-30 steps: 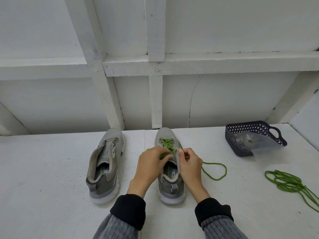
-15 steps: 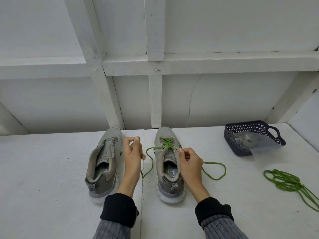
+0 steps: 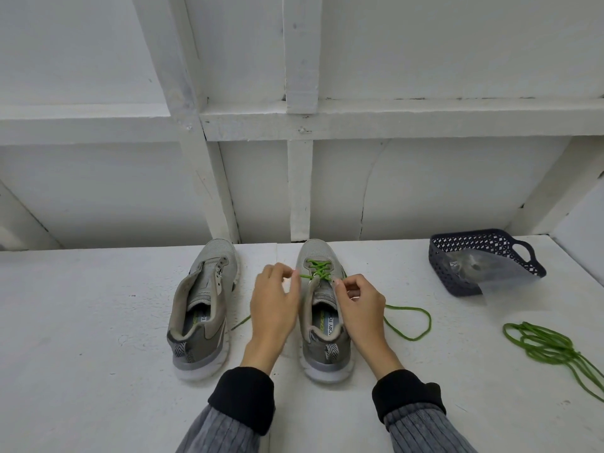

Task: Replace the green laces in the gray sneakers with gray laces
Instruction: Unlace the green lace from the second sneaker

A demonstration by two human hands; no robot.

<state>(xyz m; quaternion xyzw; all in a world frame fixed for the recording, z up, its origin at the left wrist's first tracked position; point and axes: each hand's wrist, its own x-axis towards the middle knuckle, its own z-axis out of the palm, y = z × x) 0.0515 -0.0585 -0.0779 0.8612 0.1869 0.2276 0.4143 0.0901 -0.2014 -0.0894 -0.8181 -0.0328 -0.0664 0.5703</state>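
Now | right sneaker (image 3: 323, 331) insole: "MORY FO" | left sneaker (image 3: 202, 308) insole: "FO"

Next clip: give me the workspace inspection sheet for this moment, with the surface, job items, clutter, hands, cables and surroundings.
Surface: white painted table, scuffed.
Job's things: left sneaker has no lace; right sneaker has a green lace in its front eyelets only, with its loose end looped on the table. A removed green lace lies bundled at far right. Gray laces: nothing seen for certain.
Clutter: dark basket holding a clear plastic bag; contents unclear.
Hands: left hand pinches the lace beside the right sneaker; right hand pinches at its eyelet edge.
Cables: nothing seen.
Surroundings: white plank wall with beams.
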